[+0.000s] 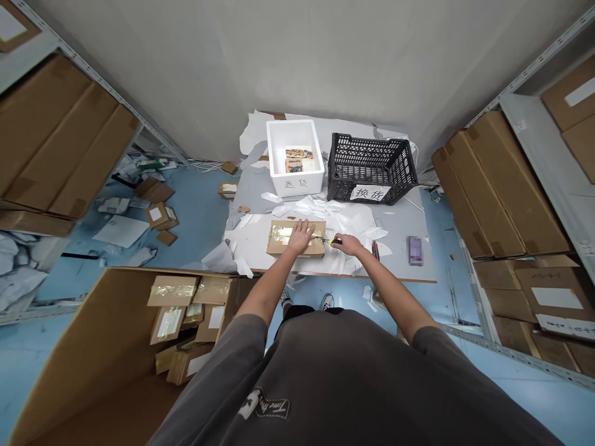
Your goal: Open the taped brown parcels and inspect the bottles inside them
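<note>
Taped carton (277, 238) at table's (423, 267) near edge; left hand (301, 236) on top, fingers slightly spread. Right hand (348, 243) grips cutter (334, 241) in curled fingers at carton's end. Paper scraps (356, 221) crowd round; white bin (296, 183), black crate (395, 197) behind.

Blue floor (199, 214) (scuffed, littered) meets a gray wall (297, 62).

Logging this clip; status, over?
Left hand flat on taped carton; right hand gripping cutter at carton's right end. Paper scraps around carton, none over its top.
</note>
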Motion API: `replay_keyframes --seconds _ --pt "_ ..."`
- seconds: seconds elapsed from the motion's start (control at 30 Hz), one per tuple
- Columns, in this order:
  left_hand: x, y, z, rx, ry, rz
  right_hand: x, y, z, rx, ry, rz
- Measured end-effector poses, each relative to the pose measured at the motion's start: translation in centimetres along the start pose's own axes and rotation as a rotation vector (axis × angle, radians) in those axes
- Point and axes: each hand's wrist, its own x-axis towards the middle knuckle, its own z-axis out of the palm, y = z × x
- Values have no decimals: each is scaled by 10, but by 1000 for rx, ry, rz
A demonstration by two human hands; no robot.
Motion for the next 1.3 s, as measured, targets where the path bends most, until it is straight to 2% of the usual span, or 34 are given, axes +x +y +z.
replay_keyframes --seconds 0.2,0.33,0.5,0.77,0.93,1.13,1.2,1.3 --pt "-7 0 2 -52 33 -19 7 -14 7 -104 56 -21" --pt "-9 3 2 -84 40 -25 4 -14 11 -172 57 2" --pt "-13 5 3 -79 59 -14 5 -17 11 -219 47 -34" --pt "-10 0 13 -58 62 -20 14 -20 20 -183 91 -16" --pt "-10 -2 11 -61 50 -40 17 -21 18 -186 98 -15" --pt "-11 -1 10 -56 34 -41 12 -33 25 -133 127 71" --pt "-11 -1 11 -45 46 -49 4 -20 23 -63 176 172" --pt "-10 -2 11 -43 45 -65 -15 14 14 93 277 388"
